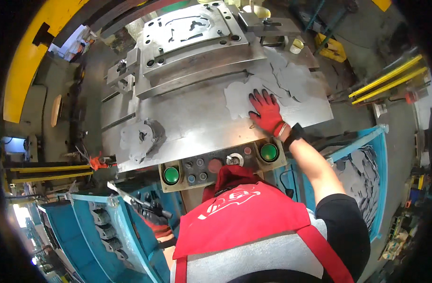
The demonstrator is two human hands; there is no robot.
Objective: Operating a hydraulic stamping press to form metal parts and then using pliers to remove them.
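Observation:
My right hand [267,112], in a red glove with dark fingertips, lies with fingers spread on a flat grey sheet-metal piece [237,96]. More thin grey metal pieces [289,78] overlap to its right on the steel press bed [192,118]. Low at the left, my left hand [155,221], gloved in red and black, is closed round a hand tool [131,198] with a pale metal end and a black handle. Its exact kind does not show. A small stack of cut metal parts [139,139] rests on the bed's left side.
A steel die [197,56] stands at the back of the bed. In front is a control panel with a left green button [171,175] and a right green button [269,152]. Blue bins with metal parts flank me: the right bin [381,174] and left bin [86,221].

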